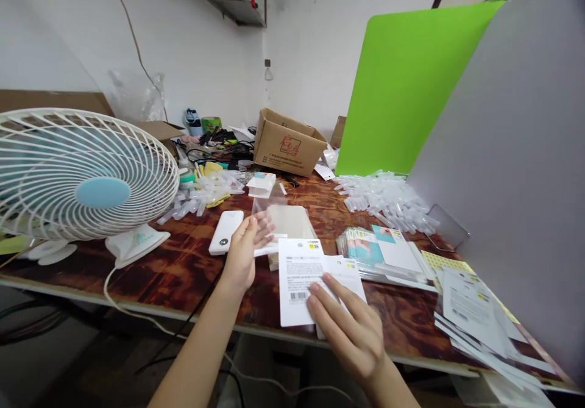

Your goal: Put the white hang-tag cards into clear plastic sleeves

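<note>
White printed card (299, 268) in grip of right hand (354, 322) — clear sleeve (261, 205), seemingly, in grip of left hand (247, 243)

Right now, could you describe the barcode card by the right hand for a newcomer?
From the big fan, look right across the table to the right hand. At its fingertips is the white card. Its barcode shows; the card behind shows none.

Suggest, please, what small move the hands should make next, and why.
Perhaps bring the barcoded white card to the clear bag: the right hand touches that card, and the left hand seems to hold the bag close by.
</note>
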Motion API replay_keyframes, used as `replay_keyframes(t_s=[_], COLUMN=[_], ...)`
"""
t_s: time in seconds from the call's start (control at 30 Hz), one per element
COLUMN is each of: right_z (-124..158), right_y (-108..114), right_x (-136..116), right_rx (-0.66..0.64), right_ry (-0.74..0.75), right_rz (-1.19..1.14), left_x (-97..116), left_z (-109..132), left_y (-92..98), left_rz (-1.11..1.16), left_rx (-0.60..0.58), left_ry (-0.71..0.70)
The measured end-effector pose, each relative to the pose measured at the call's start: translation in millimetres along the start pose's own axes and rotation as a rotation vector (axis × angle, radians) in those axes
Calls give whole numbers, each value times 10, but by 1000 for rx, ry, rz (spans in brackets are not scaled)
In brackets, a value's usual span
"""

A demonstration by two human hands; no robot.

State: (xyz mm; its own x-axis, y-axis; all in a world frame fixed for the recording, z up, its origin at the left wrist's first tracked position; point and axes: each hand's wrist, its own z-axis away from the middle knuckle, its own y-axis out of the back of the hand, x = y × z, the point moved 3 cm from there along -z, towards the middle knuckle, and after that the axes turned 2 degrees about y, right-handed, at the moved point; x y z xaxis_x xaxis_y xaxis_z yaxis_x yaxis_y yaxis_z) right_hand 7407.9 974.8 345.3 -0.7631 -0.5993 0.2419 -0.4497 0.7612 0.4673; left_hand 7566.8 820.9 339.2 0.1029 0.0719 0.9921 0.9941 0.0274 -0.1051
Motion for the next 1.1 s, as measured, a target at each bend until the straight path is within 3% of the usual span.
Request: replay_keyframes(t_s=[0.13, 0.2, 0.3, 0.47, 0.6, 0.7, 0.83, 0.97, 1.1], right_z=[51, 87, 110, 99, 138, 183, 201, 204, 170], right_y=[-6, 34, 134, 249, 180, 137, 243, 325, 408], right_x=[-15, -25, -50, -77, -87, -119, -107, -24, -96], right_rx=[-49, -67, -105, -109, -73, -89, -4, -49, -140], right_ry=[3, -10, -5, -29, -178, -247, -307, -440, -223], right_rz=[-106, -157, -219, -148, 6, -10, -73, -72, 103], left_x=[174, 210, 243, 283, 214, 92, -63, -59, -1], left_z=[323, 463, 616, 907, 1185, 1320, 1436, 1546, 1625], left_y=[-71, -94, -135, -264, -310, -272, -171, -143, -231], left_rz=[287, 454, 553, 563, 579, 563, 458, 420, 488], left_rx=[-152, -159, -138, -166, -102, -75, -101, -209, -302], left_ry=[234, 347, 408, 506, 553, 568, 585, 616, 677])
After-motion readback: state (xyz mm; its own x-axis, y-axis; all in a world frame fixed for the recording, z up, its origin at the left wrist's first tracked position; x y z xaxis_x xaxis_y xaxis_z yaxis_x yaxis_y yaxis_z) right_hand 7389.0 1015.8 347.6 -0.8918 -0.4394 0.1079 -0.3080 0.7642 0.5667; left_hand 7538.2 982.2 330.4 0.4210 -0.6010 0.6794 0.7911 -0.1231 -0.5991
